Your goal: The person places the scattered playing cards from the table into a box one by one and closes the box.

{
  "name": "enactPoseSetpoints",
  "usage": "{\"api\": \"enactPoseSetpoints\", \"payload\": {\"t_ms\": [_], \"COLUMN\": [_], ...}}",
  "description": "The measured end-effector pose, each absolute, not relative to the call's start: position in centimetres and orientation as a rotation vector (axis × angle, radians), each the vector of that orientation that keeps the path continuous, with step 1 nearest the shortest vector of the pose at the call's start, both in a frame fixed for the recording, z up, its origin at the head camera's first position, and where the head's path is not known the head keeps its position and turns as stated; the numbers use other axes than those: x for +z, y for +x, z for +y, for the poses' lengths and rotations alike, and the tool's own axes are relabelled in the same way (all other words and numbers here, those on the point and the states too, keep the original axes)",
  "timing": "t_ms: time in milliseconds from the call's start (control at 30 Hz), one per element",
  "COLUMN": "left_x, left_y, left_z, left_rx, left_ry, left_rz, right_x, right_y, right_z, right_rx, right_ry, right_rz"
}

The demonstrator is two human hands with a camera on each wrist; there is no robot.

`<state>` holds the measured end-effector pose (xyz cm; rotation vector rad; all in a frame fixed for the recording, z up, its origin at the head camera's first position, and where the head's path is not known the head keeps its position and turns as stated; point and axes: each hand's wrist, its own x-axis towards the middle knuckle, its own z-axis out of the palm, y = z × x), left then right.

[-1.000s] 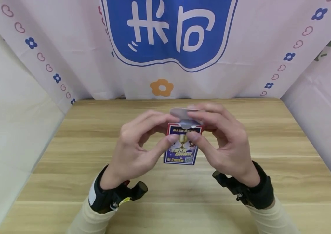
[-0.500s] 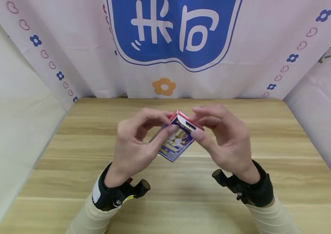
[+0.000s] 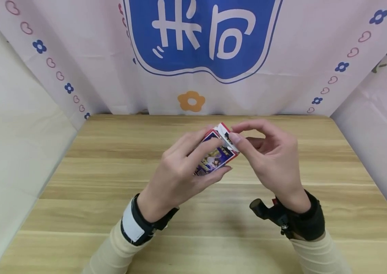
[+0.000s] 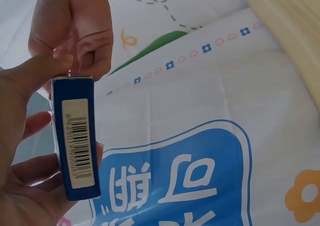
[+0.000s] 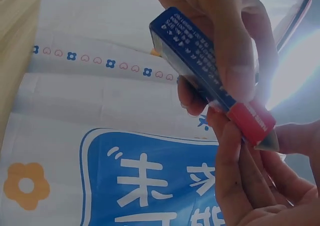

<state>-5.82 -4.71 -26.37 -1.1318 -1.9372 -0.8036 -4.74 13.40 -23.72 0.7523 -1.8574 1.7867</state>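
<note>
A small playing-card box (image 3: 214,160), dark blue with red edges and a gold print, is held tilted above the table. My left hand (image 3: 183,163) grips its body between fingers and thumb. With thumb and fingers, my right hand (image 3: 272,156) pinches the box's upper end, at the white top flap (image 3: 223,133). In the left wrist view, the box's narrow blue base (image 4: 77,136) carries a white barcode label. The right wrist view shows a lettered blue side (image 5: 192,56) and a red end (image 5: 251,122) beside my right fingers. The inside of the box is hidden.
A wood-grain table (image 3: 214,236) lies below both hands. Behind it hangs a white cloth (image 3: 118,76) with a blue emblem, and pale cloth sides stand left and right. Each wrist wears a black strap (image 3: 311,217) with a camera.
The raised flap seen a second ago now lies lower at the box's top. The box has tilted clockwise, and my left hand has shifted right, with its fingers over the front face.
</note>
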Motion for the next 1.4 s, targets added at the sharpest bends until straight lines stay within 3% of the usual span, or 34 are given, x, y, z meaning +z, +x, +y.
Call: {"api": "enactPoseSetpoints", "payload": {"t_ms": [1400], "left_x": [-26.79], "left_y": [-6.20], "left_z": [-4.83], "left_rx": [-0.532], "left_ry": [-1.149], "left_rz": [-1.933], "right_x": [-23.52], "right_y": [-4.64], "right_z": [12.90], "right_rx": [1.611], "right_ry": [0.748], "right_rz": [-1.873]}}
